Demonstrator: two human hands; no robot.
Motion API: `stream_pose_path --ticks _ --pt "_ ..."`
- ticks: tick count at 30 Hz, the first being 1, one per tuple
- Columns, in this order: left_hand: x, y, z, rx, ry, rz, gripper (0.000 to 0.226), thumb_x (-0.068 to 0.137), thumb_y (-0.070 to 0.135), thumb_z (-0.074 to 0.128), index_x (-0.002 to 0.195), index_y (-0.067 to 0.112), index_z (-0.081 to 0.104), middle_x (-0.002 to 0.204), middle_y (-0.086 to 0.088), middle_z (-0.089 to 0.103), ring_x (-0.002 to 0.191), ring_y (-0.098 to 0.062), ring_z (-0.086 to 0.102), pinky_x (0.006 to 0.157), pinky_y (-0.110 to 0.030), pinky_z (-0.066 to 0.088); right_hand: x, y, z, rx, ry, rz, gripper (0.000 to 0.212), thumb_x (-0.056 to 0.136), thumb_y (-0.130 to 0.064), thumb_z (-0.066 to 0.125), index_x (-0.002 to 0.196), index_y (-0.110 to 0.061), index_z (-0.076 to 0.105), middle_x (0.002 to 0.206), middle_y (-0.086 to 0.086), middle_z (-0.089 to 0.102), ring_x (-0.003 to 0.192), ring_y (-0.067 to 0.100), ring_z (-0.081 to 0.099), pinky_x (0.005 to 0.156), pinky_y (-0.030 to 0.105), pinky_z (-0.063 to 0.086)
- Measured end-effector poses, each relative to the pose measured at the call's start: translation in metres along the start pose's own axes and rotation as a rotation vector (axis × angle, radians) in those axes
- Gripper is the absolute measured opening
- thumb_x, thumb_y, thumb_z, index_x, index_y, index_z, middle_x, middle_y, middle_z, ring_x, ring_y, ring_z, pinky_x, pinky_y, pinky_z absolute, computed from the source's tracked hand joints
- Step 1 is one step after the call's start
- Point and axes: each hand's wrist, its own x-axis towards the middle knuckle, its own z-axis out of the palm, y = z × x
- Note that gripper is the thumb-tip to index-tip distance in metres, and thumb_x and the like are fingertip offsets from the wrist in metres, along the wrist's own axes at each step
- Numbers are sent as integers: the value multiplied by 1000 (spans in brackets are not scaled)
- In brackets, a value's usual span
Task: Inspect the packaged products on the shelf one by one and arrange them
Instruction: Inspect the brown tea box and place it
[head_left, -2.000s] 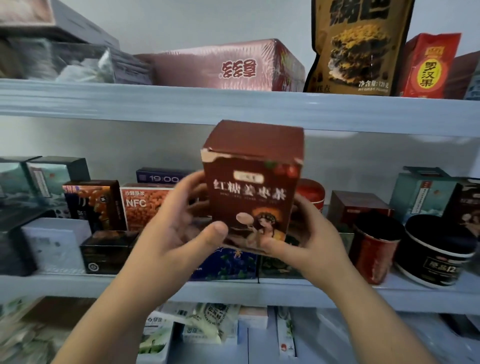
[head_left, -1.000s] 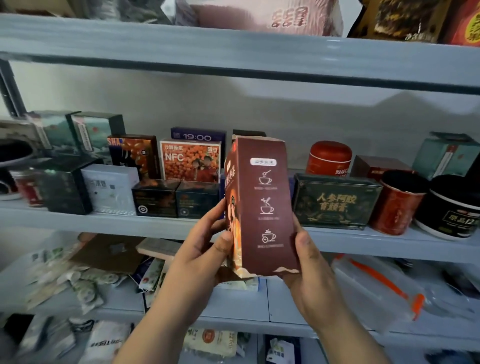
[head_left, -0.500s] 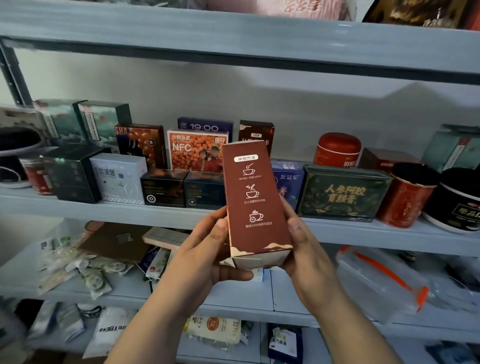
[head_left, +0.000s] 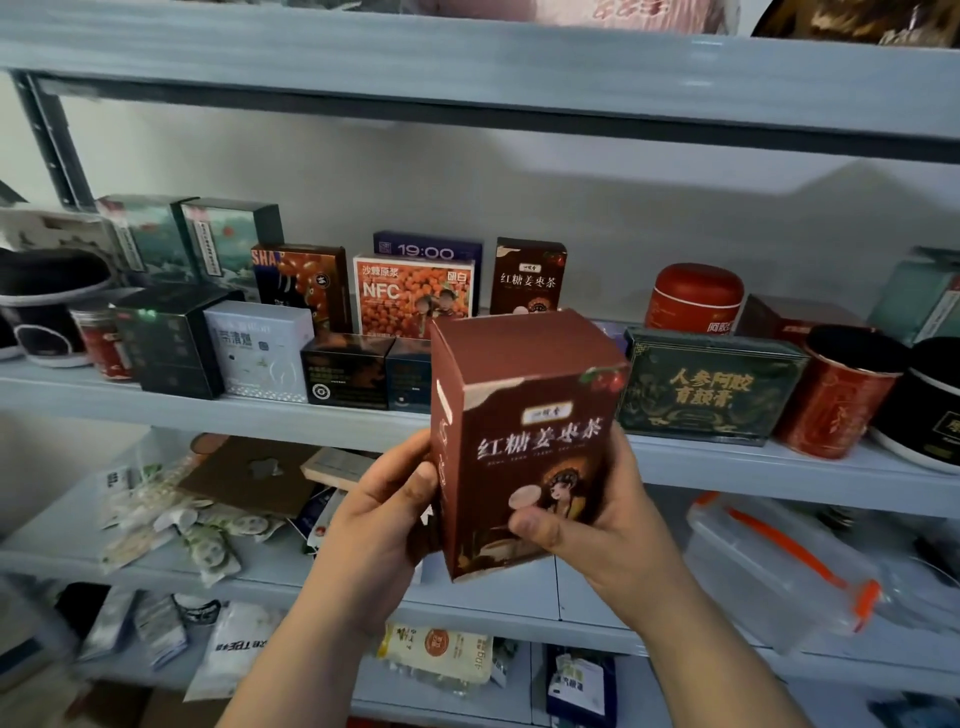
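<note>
Both hands are raised in front of the shelving and hold one brown box between them, upright and tipped a little to the right, its printed front facing the camera. The left hand grips the box's narrow left side, thumb pressed flat against it, the other fingers curling out of sight behind. The right hand cups the lower right edge with its thumb laid across the front near the bottom picture; its fingers wrap round the back. The box is held in the air, clear of the middle shelf and covering part of the row behind it.

On that shelf, a matching brown box stands at the back beside an orange box marked NFC. A small black box and a white box sit near the front to the left. To the right lie a dark green box with gold lettering, a red jar behind it and a red canister beside it. On the lower shelf, loose sachets are scattered on the left and a clear plastic container with an orange strip lies on the right.
</note>
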Motion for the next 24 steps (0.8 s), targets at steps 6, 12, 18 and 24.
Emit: stream_pose_path --ticks 6,12,18,24 --pt "5 -3 -2 -7 73 1 31 88 14 58 107 25 80 117 -16 74 104 -30 73 66 -34 61 1 0 4 -77 59 -85 96 44 -60 98 124 -66 46 128 -8 67 120 15 67 101 44 55" --pt "3 -2 -5 61 -52 -17 76 61 56 92 128 28 70 131 -11 68 121 -32 66 85 -44 60 0 -2 6 -119 94 -62 83 52 -50 94 111 -76 42 119 -24 67 113 7 69 91 34 58" --pt "-1 0 -5 163 -166 -9 79 69 33 89 141 30 57 134 -8 67 124 -30 64 90 -41 58 -2 -6 7 -105 97 -28 72 60 -54 91 107 -79 42 113 -33 66 108 0 69 81 24 60" --pt "-4 6 4 53 -59 -111 72 67 42 88 131 22 62 120 -12 74 106 -31 73 72 -38 62 0 -8 2 114 88 28 58 71 -57 73 125 -44 56 116 -6 74 106 24 74 79 37 62"
